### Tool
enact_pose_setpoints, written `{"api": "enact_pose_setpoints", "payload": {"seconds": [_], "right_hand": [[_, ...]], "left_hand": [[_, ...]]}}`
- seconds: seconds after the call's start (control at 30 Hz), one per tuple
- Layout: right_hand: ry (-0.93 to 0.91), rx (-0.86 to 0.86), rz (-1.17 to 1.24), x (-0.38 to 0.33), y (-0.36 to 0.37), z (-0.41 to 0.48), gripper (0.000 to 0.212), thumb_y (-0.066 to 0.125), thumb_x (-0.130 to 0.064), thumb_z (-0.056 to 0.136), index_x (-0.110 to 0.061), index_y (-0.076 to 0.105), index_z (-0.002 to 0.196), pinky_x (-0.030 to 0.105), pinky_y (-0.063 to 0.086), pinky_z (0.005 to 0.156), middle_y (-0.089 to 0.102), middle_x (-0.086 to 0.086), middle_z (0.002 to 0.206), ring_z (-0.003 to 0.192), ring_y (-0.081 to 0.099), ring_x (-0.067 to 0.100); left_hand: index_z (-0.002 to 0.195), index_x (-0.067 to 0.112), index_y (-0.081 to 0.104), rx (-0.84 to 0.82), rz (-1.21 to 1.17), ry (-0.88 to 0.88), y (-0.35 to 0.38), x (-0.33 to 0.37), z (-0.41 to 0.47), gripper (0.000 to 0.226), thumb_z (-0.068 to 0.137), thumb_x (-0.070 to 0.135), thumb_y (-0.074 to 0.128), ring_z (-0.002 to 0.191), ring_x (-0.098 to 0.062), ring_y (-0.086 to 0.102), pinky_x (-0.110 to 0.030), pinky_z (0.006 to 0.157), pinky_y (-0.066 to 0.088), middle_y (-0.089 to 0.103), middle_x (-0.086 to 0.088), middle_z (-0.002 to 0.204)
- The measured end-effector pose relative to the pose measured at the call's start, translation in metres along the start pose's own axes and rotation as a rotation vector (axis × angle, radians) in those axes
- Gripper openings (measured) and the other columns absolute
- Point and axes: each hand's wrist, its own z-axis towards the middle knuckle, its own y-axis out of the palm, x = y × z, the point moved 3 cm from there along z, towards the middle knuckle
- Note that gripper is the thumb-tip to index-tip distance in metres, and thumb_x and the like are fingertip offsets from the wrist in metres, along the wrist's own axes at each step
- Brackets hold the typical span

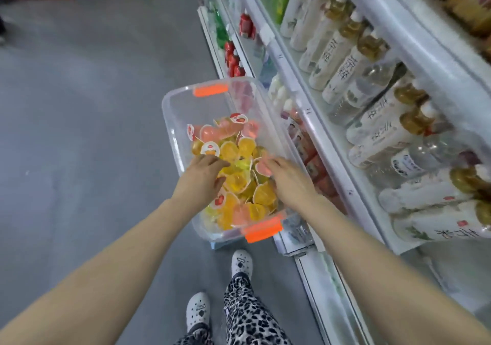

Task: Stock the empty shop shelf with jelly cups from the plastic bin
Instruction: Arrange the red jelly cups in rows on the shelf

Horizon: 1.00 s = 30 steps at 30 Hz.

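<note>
— Where are the hands?
— Both in the bin [170, 121]. The left hand [200, 177] has its fingers close together on the jelly cups [233, 153], thumb apart. The right hand [288, 182] bends its fingertips over a pink cup [261, 166].
— Gripping?
— Can't tell.
— And the cups?
— Heaped under and beyond the fingertips; a shelf [305, 110] is right of them.

Rows of gold-capped pale bottles [342, 63] sit on the white shelf [322, 142].
</note>
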Motion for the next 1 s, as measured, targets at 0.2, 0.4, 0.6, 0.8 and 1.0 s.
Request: {"api": "enact_pose_setpoints", "payload": {"seconds": [0.2, 0.4, 0.6, 0.8, 1.0], "right_hand": [[-0.122, -0.159, -0.373, 0.007, 0.033, 0.081, 0.041, 0.048, -0.015, 0.095, -0.013, 0.047, 0.136, 0.04, 0.035, 0.105, 0.047, 0.013, 0.141, 0.13, 0.043, 0.031], [-0.058, -0.132, -0.487, -0.003, 0.038, 0.094, 0.044, 0.056, -0.009, 0.088, -0.008, 0.052, 0.132, 0.038, 0.033, 0.104, 0.054, 0.011, 0.132, 0.122, 0.047, 0.03], [-0.047, 0.057, -0.129, -0.009, 0.012, 0.038, 0.038, 0.054, -0.014, 0.092, -0.016, 0.052, 0.13, 0.042, 0.044, 0.088, 0.058, 0.01, 0.12, 0.102, 0.057, 0.032], [0.113, 0.277, 0.182, -0.003, 0.02, -0.013, 0.044, 0.064, -0.021, 0.086, -0.019, 0.052, 0.128, 0.042, 0.051, 0.077, 0.057, 0.007, 0.113, 0.097, 0.06, 0.029], [0.137, 0.369, 0.281, 0.001, 0.024, -0.021, 0.039, 0.064, -0.025, 0.083, -0.021, 0.053, 0.121, 0.038, 0.049, 0.083, 0.059, 0.001, 0.11, 0.1, 0.057, 0.022]], "left_hand": [[0.112, 0.018, 0.069, 0.013, 0.101, 0.018, 0.017, -0.008, 0.013, 0.028, 0.084, 0.021, 0.07, 0.1, -0.03, 0.06, -0.042, 0.085, 0.053, 0.069, -0.003, 0.105], [0.119, 0.023, 0.065, -0.039, 0.129, -0.012, 0.02, -0.015, 0.01, 0.029, 0.09, 0.029, 0.063, 0.106, -0.025, 0.058, -0.04, 0.087, 0.051, 0.066, 0.002, 0.113], [0.138, 0.03, 0.048, -0.307, 0.294, 0.165, 0.035, 0.005, 0.008, 0.047, 0.093, 0.029, 0.06, 0.126, -0.024, 0.044, -0.036, 0.107, 0.037, 0.052, 0.002, 0.135], [0.14, 0.034, 0.044, -0.564, 0.308, 0.396, 0.067, 0.034, -0.007, 0.054, 0.093, 0.01, 0.056, 0.131, -0.022, 0.039, -0.038, 0.105, 0.039, 0.041, 0.005, 0.146], [0.138, 0.035, 0.047, -0.565, 0.446, 0.405, 0.066, 0.041, 0.0, 0.051, 0.091, 0.021, 0.063, 0.117, -0.024, 0.043, -0.033, 0.095, 0.043, 0.045, 0.0, 0.135]]}}
